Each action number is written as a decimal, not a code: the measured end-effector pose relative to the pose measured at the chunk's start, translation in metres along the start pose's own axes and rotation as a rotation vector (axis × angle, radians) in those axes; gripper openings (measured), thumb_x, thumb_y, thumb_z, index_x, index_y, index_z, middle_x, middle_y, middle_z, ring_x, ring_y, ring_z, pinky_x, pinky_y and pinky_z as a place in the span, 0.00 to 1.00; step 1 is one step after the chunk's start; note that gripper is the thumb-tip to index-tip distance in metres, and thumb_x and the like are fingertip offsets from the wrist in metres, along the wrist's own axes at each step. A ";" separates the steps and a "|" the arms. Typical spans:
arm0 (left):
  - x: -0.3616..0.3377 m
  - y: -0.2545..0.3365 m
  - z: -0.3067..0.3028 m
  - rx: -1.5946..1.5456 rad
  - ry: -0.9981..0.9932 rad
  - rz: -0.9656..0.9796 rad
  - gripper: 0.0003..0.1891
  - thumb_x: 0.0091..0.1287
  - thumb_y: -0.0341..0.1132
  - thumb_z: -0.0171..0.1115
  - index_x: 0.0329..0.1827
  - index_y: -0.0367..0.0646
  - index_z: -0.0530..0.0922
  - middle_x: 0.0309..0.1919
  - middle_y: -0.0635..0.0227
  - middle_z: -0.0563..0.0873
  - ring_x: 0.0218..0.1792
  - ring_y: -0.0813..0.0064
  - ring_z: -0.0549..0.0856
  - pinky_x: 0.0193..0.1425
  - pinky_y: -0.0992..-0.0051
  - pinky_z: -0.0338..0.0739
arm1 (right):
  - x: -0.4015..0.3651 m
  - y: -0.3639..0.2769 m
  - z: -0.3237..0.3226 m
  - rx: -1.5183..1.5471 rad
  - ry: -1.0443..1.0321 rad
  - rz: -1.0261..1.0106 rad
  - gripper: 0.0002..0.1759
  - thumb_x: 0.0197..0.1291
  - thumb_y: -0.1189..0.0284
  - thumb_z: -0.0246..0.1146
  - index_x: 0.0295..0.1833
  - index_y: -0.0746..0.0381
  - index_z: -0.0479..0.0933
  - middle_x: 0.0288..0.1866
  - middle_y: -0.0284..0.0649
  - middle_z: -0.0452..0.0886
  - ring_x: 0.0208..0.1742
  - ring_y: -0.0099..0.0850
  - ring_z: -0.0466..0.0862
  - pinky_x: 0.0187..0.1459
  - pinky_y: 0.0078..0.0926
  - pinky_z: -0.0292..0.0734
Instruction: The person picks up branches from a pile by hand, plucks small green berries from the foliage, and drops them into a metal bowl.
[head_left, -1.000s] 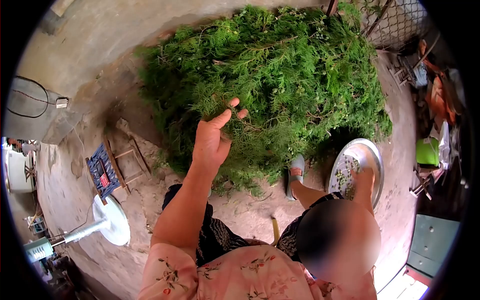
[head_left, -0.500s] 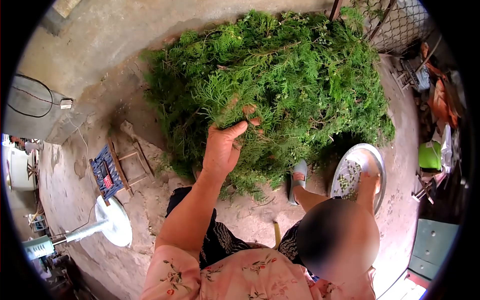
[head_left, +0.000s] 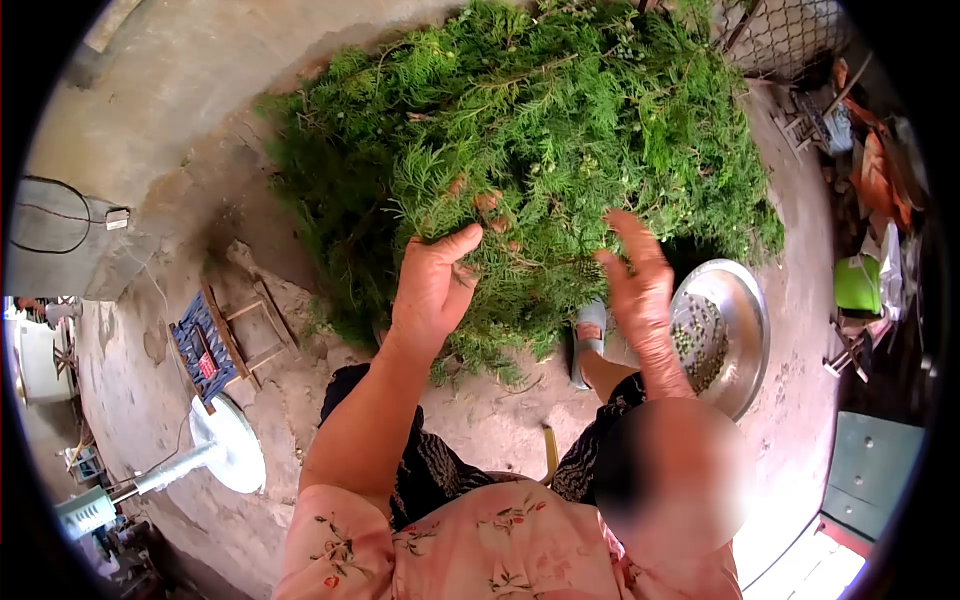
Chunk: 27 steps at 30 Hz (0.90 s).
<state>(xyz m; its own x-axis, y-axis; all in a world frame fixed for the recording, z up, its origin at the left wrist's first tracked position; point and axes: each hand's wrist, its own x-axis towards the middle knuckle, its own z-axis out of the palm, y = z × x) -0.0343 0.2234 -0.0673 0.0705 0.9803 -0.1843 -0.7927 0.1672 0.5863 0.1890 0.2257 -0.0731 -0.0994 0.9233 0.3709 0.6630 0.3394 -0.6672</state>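
My left hand [head_left: 438, 270] is closed around a leafy evergreen sprig [head_left: 425, 185], with its fingertips partly hidden among the foliage. Beyond it spreads a big heap of cut evergreen branches [head_left: 620, 130], flat and scaly like cypress or arborvitae. My right hand [head_left: 642, 285] hovers between the heap and a metal basin [head_left: 748, 345], thumb and fingers apart, with nothing visible in it. Inside the basin lie many small green pieces, like cones or seeds [head_left: 700, 335], gathered toward its left side.
A small folding stool [head_left: 240, 335] with a woven seat lies on the left, near a standing fan [head_left: 170, 465]. My shod foot [head_left: 590, 340] rests at the heap's near edge. To the right are a green container [head_left: 858, 285], assorted clutter and a grey-green box [head_left: 870, 480].
My right hand has come out of the basin and moved left and up toward the branches. The left hand keeps its hold on the sprig. The view has shifted slightly.
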 end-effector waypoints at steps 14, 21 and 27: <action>0.003 0.012 -0.009 0.765 0.106 -0.185 0.44 0.56 0.64 0.57 0.64 0.34 0.61 0.57 0.48 0.72 0.59 0.54 0.71 0.61 0.59 0.64 | -0.005 0.003 0.043 0.766 -0.169 0.788 0.12 0.55 0.71 0.64 0.41 0.68 0.77 0.30 0.34 0.79 0.31 0.22 0.77 0.36 0.21 0.73; -0.006 -0.001 -0.002 0.614 -0.030 -0.436 0.25 0.56 0.33 0.65 0.56 0.34 0.70 0.48 0.57 0.78 0.49 0.66 0.79 0.51 0.67 0.74 | 0.011 -0.008 0.024 1.119 -0.138 0.860 0.09 0.57 0.68 0.64 0.35 0.62 0.78 0.26 0.28 0.78 0.29 0.17 0.75 0.28 0.18 0.72; -0.005 0.002 0.006 0.010 0.056 -0.336 0.15 0.60 0.25 0.58 0.50 0.44 0.73 0.40 0.69 0.80 0.42 0.73 0.80 0.45 0.68 0.79 | 0.011 -0.004 0.010 0.833 -0.479 0.536 0.12 0.56 0.63 0.65 0.27 0.58 0.78 0.20 0.25 0.72 0.24 0.16 0.69 0.26 0.17 0.68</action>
<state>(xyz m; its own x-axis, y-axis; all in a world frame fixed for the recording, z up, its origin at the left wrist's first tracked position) -0.0327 0.2196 -0.0598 0.2930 0.8631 -0.4114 -0.7250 0.4811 0.4929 0.1778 0.2364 -0.0722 -0.3451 0.9002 -0.2657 0.0159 -0.2775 -0.9606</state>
